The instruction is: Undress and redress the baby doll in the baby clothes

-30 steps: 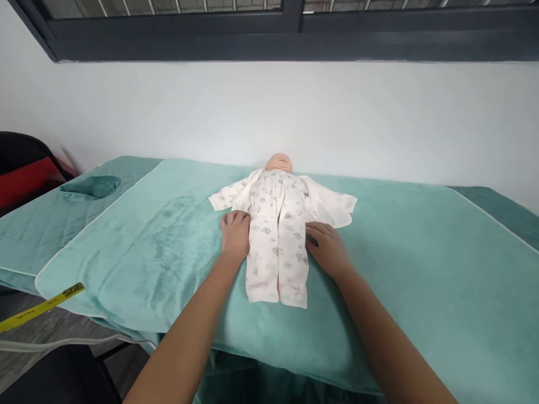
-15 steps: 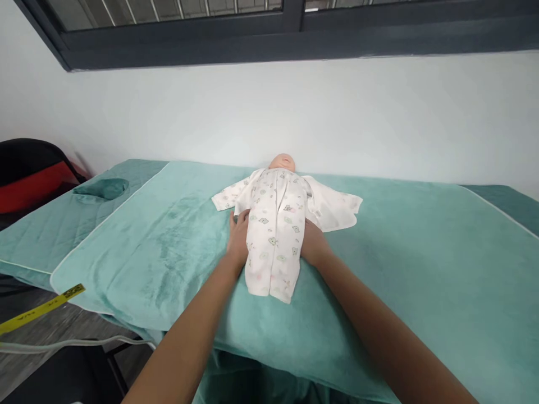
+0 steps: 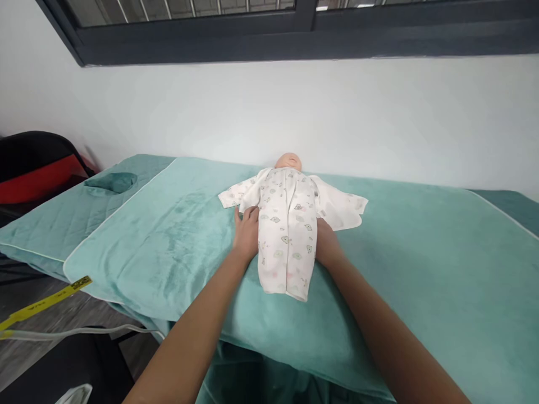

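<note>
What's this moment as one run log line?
left hand: at left edge of white printed baby clothes; right hand: at right edge, fingertips hidden; baby doll: head uncovered; teal plush cover: beneath

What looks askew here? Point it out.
The white cloth by the doll looks lopsided: it flares wide near the right hand, while much less shows near the left hand. No spill or damage is visible.

The garment (image 3: 273, 235) is white with scattered grey, green and pink prints, the doll's head (image 3: 288, 161) peach, the pale-edged cover (image 3: 433, 275) plain teal, and the window frame (image 3: 189, 47) dark grey.
</note>
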`<state>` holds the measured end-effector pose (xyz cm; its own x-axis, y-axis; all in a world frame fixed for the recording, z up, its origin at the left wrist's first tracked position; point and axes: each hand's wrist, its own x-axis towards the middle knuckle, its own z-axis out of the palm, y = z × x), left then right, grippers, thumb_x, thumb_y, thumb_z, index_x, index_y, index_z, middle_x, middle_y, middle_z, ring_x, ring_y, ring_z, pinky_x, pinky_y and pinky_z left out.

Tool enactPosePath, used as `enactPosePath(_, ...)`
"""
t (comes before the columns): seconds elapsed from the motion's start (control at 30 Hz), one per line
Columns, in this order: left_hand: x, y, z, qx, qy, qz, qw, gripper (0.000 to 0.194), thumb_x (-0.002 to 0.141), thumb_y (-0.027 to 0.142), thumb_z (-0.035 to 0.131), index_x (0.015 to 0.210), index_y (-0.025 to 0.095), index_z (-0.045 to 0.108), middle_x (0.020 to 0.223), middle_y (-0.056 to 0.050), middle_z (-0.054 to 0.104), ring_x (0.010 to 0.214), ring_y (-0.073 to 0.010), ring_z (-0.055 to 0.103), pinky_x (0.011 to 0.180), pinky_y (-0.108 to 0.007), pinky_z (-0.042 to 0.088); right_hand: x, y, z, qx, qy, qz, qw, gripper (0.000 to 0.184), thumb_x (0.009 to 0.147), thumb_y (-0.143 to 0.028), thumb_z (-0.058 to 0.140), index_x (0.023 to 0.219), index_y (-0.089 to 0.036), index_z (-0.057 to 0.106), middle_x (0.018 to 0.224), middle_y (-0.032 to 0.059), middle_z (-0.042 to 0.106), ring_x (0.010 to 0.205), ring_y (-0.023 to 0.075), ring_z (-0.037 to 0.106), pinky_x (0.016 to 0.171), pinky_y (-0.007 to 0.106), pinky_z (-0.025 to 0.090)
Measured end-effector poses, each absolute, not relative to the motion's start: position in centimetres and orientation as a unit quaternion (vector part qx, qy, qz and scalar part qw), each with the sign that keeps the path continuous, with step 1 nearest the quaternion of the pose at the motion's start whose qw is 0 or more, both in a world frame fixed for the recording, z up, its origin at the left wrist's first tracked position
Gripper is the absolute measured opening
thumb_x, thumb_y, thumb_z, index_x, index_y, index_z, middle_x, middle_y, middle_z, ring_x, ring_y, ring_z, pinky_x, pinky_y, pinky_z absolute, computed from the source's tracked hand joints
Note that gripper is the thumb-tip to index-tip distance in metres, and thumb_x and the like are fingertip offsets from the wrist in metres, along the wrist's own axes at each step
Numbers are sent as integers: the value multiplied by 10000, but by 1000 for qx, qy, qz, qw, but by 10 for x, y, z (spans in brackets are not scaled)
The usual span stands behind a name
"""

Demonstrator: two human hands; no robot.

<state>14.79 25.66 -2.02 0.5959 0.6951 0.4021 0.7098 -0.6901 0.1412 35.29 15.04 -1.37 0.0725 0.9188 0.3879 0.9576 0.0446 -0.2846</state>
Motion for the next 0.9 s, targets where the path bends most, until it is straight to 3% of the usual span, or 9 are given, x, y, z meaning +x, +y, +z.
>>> enactPosePath(0.1,147,257,-19,-896,-383,-224,0,406,938,224,425,1305,233,597,1296,-122,628,1329,-323,425,1191,-662,59,356,144,-16,-655,-699,-8,287,201,873,-208,544,886,-199,744,1072,111,696,1043,286,603,872,389,506)
enactPosePath(0.27,146,257,-17,-902,-370,-223,-24,360,913,173,449,1170,273,681,1180,-92,689,1294,-324,451,1179,-668,46,356,133,-20,-644,-683,25,344,270,844,-187,548,993,-241,767,1137,74,698,1065,266,617,892,392,518)
enactPosePath(0.47,145,255,-13,-897,-383,-218,-18,296,912,190,454,1070,245,699,1038,-105,702,1168,-302,517,1169,-571,173,354,134,-21,-650,-687,30,324,255,833,-182,564,980,-253,760,1095,59,697,1034,257,613,864,375,514)
enactPosePath(0.67,137,247,-8,-880,-421,-221,7,232,891,152,450,906,204,676,1035,-129,677,1053,-299,538,1038,-504,327,355,131,-18,-715,-648,-54,257,202,805,-103,527,793,-215,694,901,76,664,874,234,553,749,337,453)
enactPosePath(0.9,132,245,-14,-840,-468,-271,-41,249,882,172,480,696,224,637,892,-77,693,995,-274,553,923,-456,398,352,119,-16,-689,-664,1,290,212,772,-98,466,668,-215,609,765,52,636,801,221,548,751,350,443)
